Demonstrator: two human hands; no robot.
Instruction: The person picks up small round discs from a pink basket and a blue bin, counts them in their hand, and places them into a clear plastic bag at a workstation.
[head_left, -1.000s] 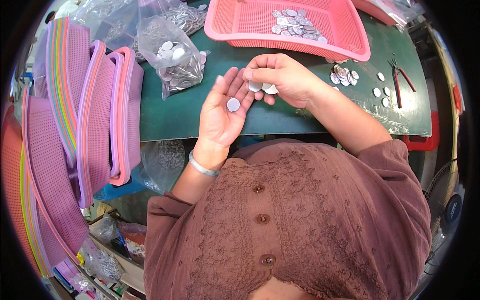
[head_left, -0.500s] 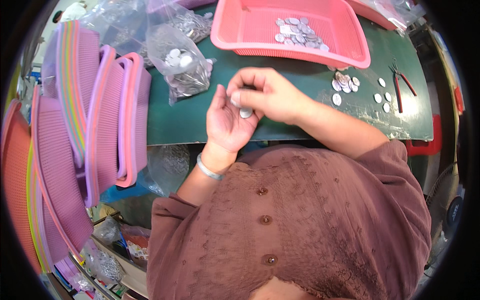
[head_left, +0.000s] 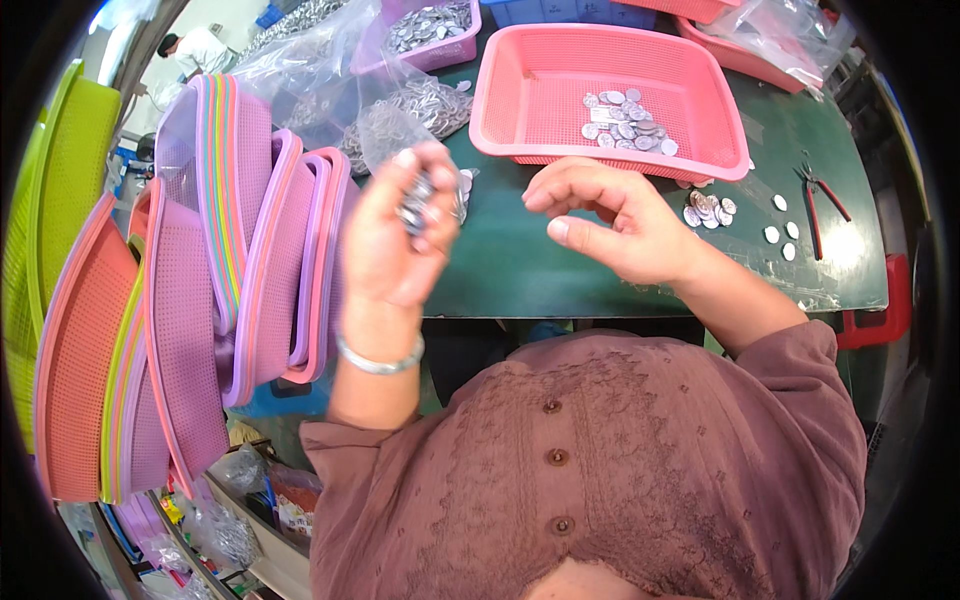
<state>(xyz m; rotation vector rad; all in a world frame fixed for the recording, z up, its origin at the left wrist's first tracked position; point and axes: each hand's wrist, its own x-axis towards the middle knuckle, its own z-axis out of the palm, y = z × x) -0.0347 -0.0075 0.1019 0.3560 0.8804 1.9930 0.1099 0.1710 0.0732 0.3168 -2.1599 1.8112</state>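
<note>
My left hand [head_left: 385,245] is raised over the table's left part, fingers curled round a cluster of silvery metal pieces [head_left: 417,203]. Motion smears them, so their exact shape is unclear. Right behind that hand is a clear plastic bag [head_left: 392,132], mostly covered by my fingers. My right hand [head_left: 625,220] hovers in front of a pink basket [head_left: 610,160], its thumb and fingers bent but apart, with nothing seen between them. Inside the basket lies a heap of silver oval discs [head_left: 630,125].
On the green table [head_left: 520,270], more discs [head_left: 709,209] and red-handled pliers [head_left: 815,210] lie at the right. Nested plastic baskets [head_left: 265,270] stand along the left. Metal links [head_left: 430,105] and a purple basket [head_left: 465,45] are at the back; a person [head_left: 205,50] is far left.
My hands have parted: the left has moved left and up to the plastic bag and now holds a cluster of metal pieces; the right has shifted right and opened. The view has shifted too.
</note>
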